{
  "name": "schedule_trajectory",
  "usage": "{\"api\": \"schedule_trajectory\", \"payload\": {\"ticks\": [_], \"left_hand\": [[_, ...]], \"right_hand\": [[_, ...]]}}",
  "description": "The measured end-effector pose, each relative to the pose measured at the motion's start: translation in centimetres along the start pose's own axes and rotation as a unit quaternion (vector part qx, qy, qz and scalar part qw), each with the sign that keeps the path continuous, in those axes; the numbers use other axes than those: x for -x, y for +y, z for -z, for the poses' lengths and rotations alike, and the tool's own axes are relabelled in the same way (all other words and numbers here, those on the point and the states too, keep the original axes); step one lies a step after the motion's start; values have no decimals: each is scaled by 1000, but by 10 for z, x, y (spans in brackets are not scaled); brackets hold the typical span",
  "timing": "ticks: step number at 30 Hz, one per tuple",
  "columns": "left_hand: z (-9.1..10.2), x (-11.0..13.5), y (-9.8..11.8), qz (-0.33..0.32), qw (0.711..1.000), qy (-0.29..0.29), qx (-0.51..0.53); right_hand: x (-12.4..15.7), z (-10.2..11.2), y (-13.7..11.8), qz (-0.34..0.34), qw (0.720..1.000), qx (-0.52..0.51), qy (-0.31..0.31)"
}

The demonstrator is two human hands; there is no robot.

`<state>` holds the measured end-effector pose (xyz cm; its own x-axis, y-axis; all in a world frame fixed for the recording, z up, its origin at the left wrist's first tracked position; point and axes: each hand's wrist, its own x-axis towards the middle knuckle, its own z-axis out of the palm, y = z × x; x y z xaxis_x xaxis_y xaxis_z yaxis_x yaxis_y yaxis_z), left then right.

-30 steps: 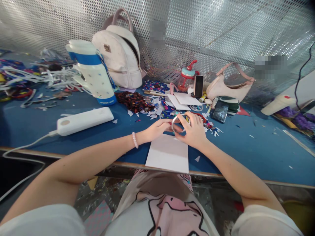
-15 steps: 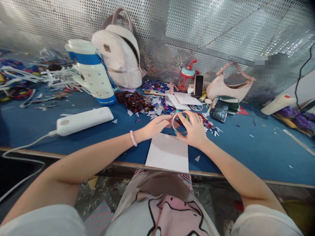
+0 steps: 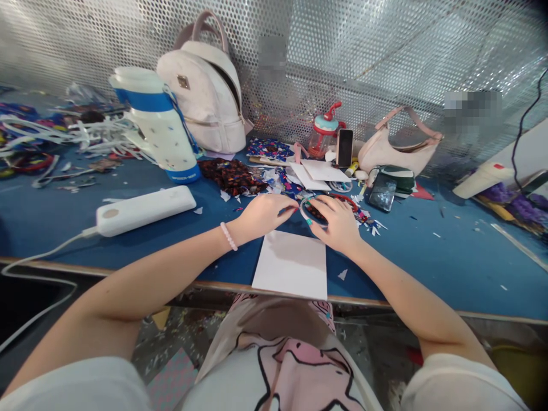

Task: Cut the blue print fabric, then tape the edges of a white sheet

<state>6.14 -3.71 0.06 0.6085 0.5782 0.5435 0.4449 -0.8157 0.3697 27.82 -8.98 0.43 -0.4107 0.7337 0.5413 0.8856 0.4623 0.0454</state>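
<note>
My right hand [image 3: 338,224] grips a thin white hoop [image 3: 305,212], whose near side shows between thumb and fingers; its far part is hidden under the hand. Just to the left, my left hand [image 3: 270,216] has thumb and fingertips pinched together beside the hoop. Whatever lies between those fingertips is too small to make out. Below both hands, a white square sheet or board [image 3: 293,265] lies flat at the table's front edge. Behind the hands are paper scraps [image 3: 274,185] and a dark brown patterned cloth heap [image 3: 231,177].
On the blue table [image 3: 428,257], a white power bank-like device [image 3: 145,210] with a cable lies left. Behind it stand a large cream-and-blue bottle [image 3: 165,131] and a white backpack [image 3: 205,91]. Phones [image 3: 382,192], a red-lidded cup [image 3: 323,134] and a pink handbag [image 3: 394,145] sit at the back right.
The hoop has tilted from nearly upright to flatter in my right hand. My left hand has drawn slightly back from it, and its fingers have curled into a pinch.
</note>
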Motion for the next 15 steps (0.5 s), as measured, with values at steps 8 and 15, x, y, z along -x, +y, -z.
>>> {"api": "schedule_trajectory", "payload": {"ticks": [8,15], "left_hand": [[-1,0,2,26,999,1,-43],[-3,2,4,18,1000,18,-2]], "right_hand": [[-1,-2,3,-2,999,-42,-26],[-3,-4,7,-11,999,-20,-32]]}}
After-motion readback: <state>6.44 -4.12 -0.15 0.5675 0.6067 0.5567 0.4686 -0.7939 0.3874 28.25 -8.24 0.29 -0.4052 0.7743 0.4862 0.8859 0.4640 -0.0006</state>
